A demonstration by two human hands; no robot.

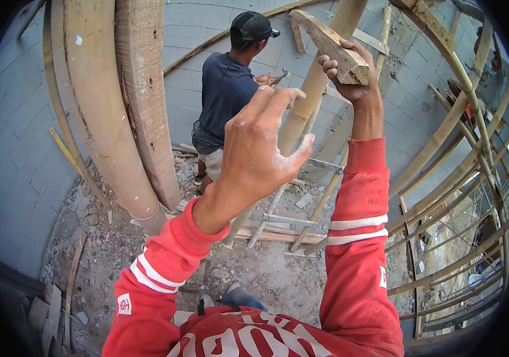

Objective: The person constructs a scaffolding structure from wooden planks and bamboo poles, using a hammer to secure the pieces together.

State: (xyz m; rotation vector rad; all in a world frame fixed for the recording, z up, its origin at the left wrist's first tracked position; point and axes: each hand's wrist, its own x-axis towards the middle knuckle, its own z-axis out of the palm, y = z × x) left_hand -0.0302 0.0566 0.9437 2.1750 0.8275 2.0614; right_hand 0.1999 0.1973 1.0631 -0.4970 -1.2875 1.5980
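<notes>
My right hand (355,74) is raised at the upper right, its fingers wrapped round a rough wooden block (332,44). One end of the block tapers away to the upper left; its squared cut end faces me. In the middle of the view, my left hand (260,143) is held up with nothing in it, thumb and curved fingers well apart. Whitish dust marks its fingertips and thumb. Behind both hands a thick bamboo pole (303,113) slants upward, passing behind the block.
A person (222,95) in a dark shirt and cap stands ahead, holding a hammer-like tool (279,77). Thick bamboo (97,101) and a timber post (144,89) rise at left. Bamboo framing (474,119) curves along the right. Rubble (266,268) covers the ground before a block wall (189,35).
</notes>
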